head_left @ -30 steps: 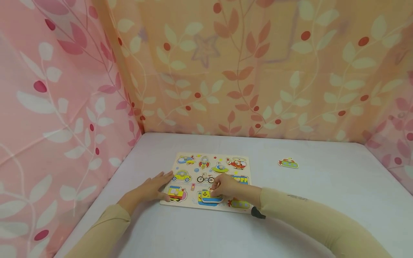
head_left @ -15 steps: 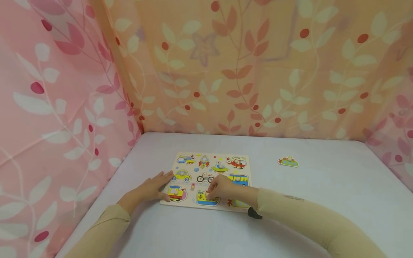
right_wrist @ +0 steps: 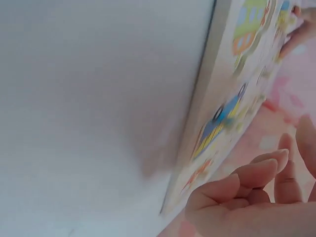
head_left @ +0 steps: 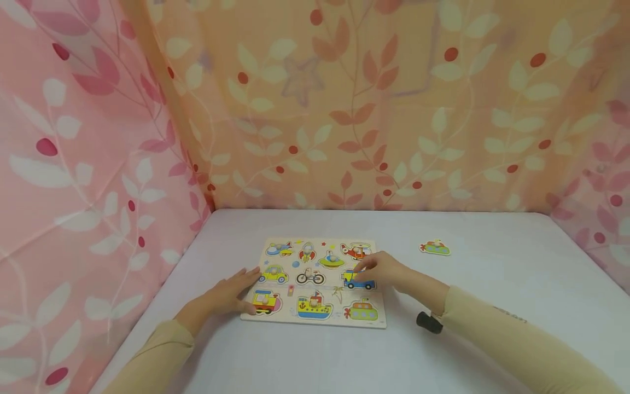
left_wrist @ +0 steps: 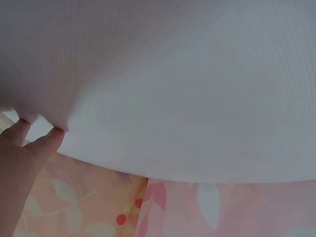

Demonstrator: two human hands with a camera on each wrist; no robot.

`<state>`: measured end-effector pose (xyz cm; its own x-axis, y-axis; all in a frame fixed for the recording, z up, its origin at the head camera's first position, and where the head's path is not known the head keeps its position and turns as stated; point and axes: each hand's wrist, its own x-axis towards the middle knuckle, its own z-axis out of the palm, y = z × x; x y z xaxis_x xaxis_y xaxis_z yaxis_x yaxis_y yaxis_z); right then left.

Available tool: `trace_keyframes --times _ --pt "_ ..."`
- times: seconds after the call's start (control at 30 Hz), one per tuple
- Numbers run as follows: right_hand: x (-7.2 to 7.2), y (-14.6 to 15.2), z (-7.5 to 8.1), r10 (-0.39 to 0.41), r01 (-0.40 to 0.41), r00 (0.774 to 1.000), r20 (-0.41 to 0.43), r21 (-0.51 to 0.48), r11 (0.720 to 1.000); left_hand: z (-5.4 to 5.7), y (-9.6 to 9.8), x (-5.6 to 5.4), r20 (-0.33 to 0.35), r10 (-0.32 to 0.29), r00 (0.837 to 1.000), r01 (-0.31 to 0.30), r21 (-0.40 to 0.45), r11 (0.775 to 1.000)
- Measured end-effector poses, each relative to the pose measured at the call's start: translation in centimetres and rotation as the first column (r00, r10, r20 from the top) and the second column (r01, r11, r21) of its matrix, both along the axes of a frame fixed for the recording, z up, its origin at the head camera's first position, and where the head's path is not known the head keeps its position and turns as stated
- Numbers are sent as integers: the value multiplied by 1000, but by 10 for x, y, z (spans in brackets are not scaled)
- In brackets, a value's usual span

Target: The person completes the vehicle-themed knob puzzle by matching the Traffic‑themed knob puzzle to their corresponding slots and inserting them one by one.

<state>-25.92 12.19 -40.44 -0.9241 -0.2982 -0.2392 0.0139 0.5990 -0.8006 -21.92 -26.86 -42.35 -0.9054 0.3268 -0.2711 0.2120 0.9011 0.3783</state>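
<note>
A wooden peg puzzle board (head_left: 339,323) with colourful vehicle pictures lies on the white table. The ship piece (head_left: 315,313) sits in its recess in the front row. My left hand (head_left: 226,294) rests at the board's left edge, fingers spread and fairly straight. Over the right edge, by the bus piece (head_left: 364,285), hovers my right hand (head_left: 386,269); its fingers are loosely bent, and the right wrist view shows nothing between them. To the right of the board a loose submarine piece (head_left: 435,248) lies on the table. A printed submarine shape (head_left: 361,311) shows in the board's front right corner.
The white-covered table (head_left: 315,361) meets a floral orange curtain (head_left: 374,137) at the back and a pink one (head_left: 98,191) on the left. A small black object (head_left: 430,323) is at my right wrist.
My right hand pressed the ship piece down into its recess, let go of its knob and moved up and right to beside the bus. The left hand stayed on the board's edge.
</note>
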Motion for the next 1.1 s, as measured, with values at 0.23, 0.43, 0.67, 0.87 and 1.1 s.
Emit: trace_keyframes --times 0.23,0.43,0.67,0.87,1.1 --pt "-11 49 12 -77 77 997 30 -3 997 -4 -4 1 -12 -10 1000 10 -7 1000" --pt "-19 90 17 -127 129 991 44 -27 991 -3 -5 3 -13 -6 1000 7 7 1000" --pt "-28 124 16 -129 128 992 -13 -74 989 -2 -6 5 -26 -17 1000 18 22 1000" --pt "-45 154 7 -146 143 987 -66 -48 989 -4 -7 3 -16 -5 1000 5 20 1000" --pt "-65 179 -7 -106 106 993 -55 5 994 -4 -7 3 -27 -19 999 19 24 1000"
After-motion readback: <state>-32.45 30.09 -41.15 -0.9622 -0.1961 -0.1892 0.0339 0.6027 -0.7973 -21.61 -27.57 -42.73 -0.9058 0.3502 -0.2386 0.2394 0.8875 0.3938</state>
